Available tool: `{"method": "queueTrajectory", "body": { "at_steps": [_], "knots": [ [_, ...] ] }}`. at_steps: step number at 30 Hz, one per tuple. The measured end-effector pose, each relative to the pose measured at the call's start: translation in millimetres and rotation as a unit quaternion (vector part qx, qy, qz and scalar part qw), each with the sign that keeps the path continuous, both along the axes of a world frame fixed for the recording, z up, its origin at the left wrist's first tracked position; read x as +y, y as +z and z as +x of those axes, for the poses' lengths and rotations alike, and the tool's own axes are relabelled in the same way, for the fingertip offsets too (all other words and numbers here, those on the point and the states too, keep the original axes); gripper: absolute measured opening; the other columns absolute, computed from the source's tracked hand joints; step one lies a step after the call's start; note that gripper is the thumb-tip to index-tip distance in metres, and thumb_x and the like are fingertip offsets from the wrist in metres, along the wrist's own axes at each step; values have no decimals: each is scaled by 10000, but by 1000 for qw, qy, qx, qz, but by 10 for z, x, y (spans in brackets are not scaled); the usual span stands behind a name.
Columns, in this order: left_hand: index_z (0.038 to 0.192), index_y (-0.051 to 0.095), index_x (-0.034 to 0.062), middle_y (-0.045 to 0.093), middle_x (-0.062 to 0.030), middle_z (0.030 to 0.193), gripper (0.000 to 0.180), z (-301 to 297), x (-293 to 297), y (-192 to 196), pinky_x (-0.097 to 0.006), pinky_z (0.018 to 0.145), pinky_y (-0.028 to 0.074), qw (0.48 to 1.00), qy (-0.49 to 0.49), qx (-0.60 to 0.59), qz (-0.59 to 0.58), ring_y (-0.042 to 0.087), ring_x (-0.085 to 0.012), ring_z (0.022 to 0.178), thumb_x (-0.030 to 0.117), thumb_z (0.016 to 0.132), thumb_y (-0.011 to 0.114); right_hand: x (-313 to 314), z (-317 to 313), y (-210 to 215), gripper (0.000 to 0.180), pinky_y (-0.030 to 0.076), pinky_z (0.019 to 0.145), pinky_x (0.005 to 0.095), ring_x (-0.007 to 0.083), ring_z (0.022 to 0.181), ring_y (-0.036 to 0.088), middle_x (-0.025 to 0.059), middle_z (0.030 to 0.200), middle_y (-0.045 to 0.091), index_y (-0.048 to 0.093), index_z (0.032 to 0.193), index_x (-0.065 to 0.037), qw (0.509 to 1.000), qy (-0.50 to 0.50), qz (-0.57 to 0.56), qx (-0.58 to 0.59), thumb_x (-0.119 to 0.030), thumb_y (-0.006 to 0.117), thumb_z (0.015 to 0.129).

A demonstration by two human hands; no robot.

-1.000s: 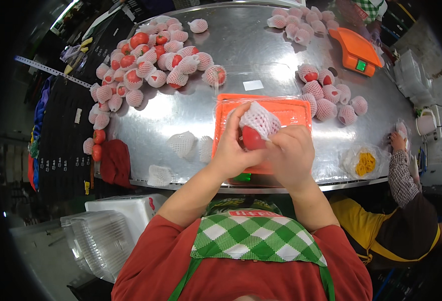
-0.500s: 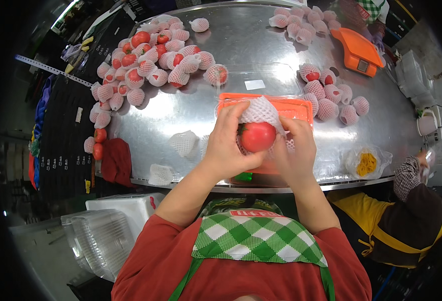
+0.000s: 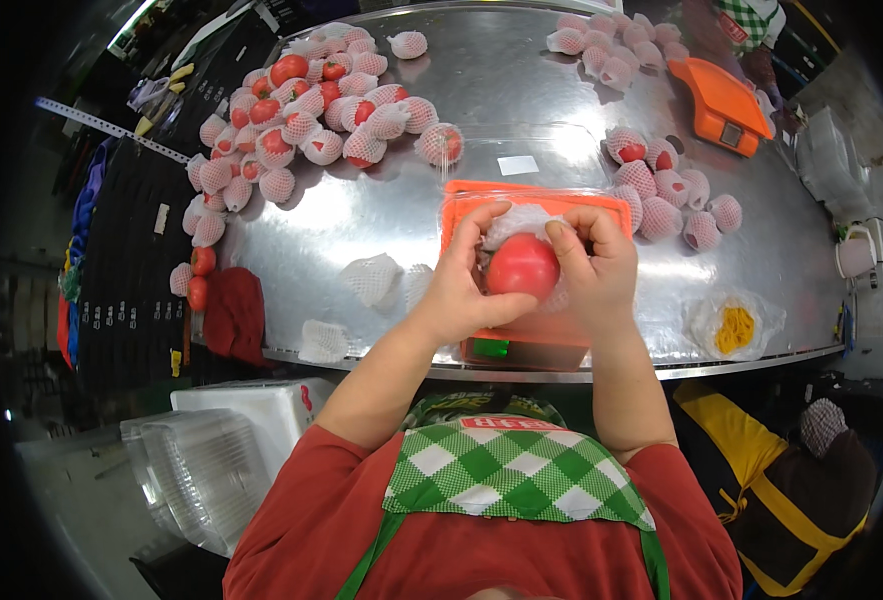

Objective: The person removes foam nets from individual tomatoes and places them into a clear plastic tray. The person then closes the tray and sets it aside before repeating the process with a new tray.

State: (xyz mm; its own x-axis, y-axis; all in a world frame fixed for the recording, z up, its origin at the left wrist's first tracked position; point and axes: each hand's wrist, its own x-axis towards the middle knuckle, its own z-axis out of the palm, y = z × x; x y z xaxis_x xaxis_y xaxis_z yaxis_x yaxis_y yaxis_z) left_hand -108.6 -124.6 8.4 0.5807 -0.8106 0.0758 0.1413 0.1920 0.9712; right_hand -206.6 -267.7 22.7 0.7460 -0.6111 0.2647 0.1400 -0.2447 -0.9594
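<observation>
We see one big red tomato right between two hands, above an orange scale. A white foam net sits bunched along its far side, and most of the red skin near us is bare. Our left hand is closed around the tomato's left side: the thumb lies along the bottom edge, and the fingers curl up to the net at the top. Our right hand is at the tomato's upper right, with its thumb and first finger pinched on the edge of the net. The tomato sits lower and to the left of that pinch. Under our hands, the scale has a small green screen lit up. To the left, loose foam nets lie on the shiny metal table. Farther up on the left is a big heap of tomatoes, many in nets. To the right, a smaller bunch of netted tomatoes sits near us, and yellow bands lie in a clear bag.
</observation>
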Motion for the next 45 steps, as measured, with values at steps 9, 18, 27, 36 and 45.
{"method": "queueTrajectory", "body": {
  "at_steps": [9,18,27,36,45],
  "knots": [
    [1426,285,59,402,-126,1347,957,62,82,77,-361,978,448,984,-6,-161,70,479,-233,1203,156,631,809,-135,-14,91,255,516,646,365,270,722,638,91,793,662,677,998,-56,935,-9,-355,23,-32,680,744],
    [1434,280,62,438,-137,1323,926,56,-13,21,-350,945,471,990,82,-104,37,531,-220,1154,112,655,778,116,-47,131,208,463,597,397,295,658,578,93,702,582,639,881,-49,934,3,-354,-48,-11,698,685],
    [1375,344,45,516,-84,1227,685,68,-73,25,-326,962,466,984,86,74,-138,540,-162,1118,49,790,701,80,84,-248,210,475,595,363,268,668,591,103,786,585,587,905,-27,983,-61,-174,-10,32,668,721],
    [1357,343,55,527,-102,1240,564,90,-113,-74,-383,987,472,963,70,210,-153,558,-202,1131,117,859,599,250,-112,-119,184,499,660,355,270,706,616,107,840,634,621,905,-26,971,57,-203,-116,-3,704,743],
    [1270,437,55,572,-132,1212,354,179,-186,-78,-399,948,527,967,48,214,-130,622,-269,1072,70,916,458,177,51,-335,912,409,1043,358,216,1229,500,150,1342,480,283,1451,41,979,142,119,-86,-90,809,718]
  ]
}}
